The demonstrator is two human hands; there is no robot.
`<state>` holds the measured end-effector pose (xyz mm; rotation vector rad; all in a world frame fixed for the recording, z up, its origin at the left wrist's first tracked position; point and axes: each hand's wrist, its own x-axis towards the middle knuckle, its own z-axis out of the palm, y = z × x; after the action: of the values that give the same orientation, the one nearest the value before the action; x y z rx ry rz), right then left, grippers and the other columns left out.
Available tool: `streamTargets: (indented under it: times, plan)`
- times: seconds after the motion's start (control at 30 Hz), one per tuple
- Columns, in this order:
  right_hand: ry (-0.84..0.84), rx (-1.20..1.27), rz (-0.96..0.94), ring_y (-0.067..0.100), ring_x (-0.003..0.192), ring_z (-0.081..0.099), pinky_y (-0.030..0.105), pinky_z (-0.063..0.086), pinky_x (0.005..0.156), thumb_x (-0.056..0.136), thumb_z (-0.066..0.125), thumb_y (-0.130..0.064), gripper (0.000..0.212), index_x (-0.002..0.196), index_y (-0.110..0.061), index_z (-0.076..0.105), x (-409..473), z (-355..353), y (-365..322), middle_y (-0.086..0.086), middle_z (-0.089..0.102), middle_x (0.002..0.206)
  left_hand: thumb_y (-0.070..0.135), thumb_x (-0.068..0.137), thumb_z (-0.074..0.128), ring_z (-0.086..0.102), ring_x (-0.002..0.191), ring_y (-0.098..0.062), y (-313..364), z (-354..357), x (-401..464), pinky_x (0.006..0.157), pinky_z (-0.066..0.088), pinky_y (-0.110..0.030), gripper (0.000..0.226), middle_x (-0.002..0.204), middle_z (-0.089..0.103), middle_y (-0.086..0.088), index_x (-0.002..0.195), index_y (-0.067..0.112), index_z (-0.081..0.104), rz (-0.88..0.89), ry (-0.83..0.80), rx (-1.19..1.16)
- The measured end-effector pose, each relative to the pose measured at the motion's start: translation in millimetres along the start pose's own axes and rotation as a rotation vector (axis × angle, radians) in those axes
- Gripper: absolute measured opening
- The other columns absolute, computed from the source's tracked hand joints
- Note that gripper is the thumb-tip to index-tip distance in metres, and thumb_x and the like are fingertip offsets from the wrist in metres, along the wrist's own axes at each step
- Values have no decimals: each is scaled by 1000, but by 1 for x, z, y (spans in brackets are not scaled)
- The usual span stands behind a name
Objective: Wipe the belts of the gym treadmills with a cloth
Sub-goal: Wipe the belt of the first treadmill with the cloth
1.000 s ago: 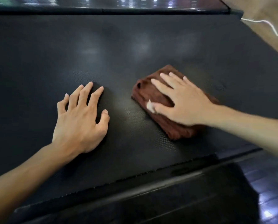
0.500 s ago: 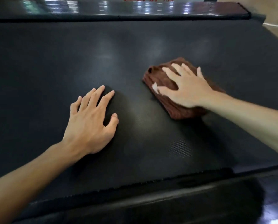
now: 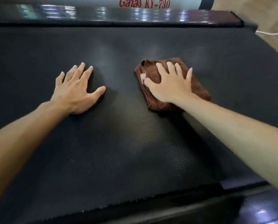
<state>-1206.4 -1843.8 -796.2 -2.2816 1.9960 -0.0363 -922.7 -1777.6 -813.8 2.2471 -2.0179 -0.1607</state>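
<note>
We look down at a wide black treadmill belt (image 3: 118,151) with a fine woven texture and dull sheen. Our left hand (image 3: 76,91) lies flat on the belt, fingers straight and spread, holding nothing. To its right, well apart, our right hand (image 3: 170,84) presses flat on a brown cloth (image 3: 198,88), fingers splayed across it. The cloth is folded, plush, with a small white tag (image 3: 142,77) beside the thumb. Beyond both hands, red lettering (image 3: 144,3) reads "Ganas KY-730" on a white panel.
</note>
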Motion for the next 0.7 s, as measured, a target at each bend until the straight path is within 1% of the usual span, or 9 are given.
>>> streamTargets:
  times: [0.1,0.2,0.27,0.3,0.37,0.43,0.5,0.6,0.7]
  plan:
    - [-19,-2,-1,32,160,-1,67,-9,123,87,13,-89,99,166,-31,16,39,-2,-14,6,8,174,86,74,10,2,159,-17,1,6,-2,127,1,-47,108,172,6,1,164,28,14,-10,33,-4]
    - [-32,-10,-199,27,161,1,63,-8,125,91,20,-85,90,165,-34,17,25,-2,-19,1,10,174,86,74,9,3,158,-18,2,5,-3,126,4,-48,107,172,8,1,164,28,15,-13,42,9]
    - [13,1,-277,22,160,4,59,-6,126,89,21,-86,89,164,-37,20,-3,1,-7,-2,13,174,86,75,11,5,158,-19,4,4,-3,126,8,-49,105,171,11,1,163,29,18,-11,66,8]
    - [26,-1,-262,21,160,4,58,-5,127,86,18,-87,92,163,-38,21,-16,2,1,-3,13,174,85,75,13,7,158,-19,5,4,-4,125,10,-49,104,171,13,1,162,29,20,-10,81,7]
    - [26,-27,-140,24,160,4,58,-4,127,80,12,-89,98,164,-38,20,-18,2,11,0,13,174,84,76,16,9,157,-20,5,5,-4,123,12,-49,101,170,16,1,161,28,24,-19,105,2]
    - [8,-26,-23,30,160,3,61,-5,126,82,11,-90,100,165,-35,19,11,-2,11,4,11,174,83,77,18,11,156,-20,4,6,-4,122,14,-49,100,169,18,1,160,27,26,-23,115,-9]
    - [-4,-18,7,33,160,2,64,-5,125,86,14,-90,98,165,-33,18,49,-7,2,5,10,174,83,77,18,12,156,-20,4,7,-4,122,15,-49,100,169,19,1,159,27,27,-23,126,-13]
    - [-37,-19,-151,30,160,2,63,-4,125,90,23,-85,90,165,-35,19,69,-6,-24,1,11,174,84,78,18,12,156,-20,3,5,-1,122,15,-50,100,169,19,2,160,27,26,-18,123,-7]
    - [-21,-4,-348,24,160,5,60,-4,127,89,30,-81,87,164,-36,22,30,-2,-39,-2,15,173,84,79,16,12,156,-20,3,4,-2,122,16,-50,100,169,18,2,160,27,25,-17,114,4]
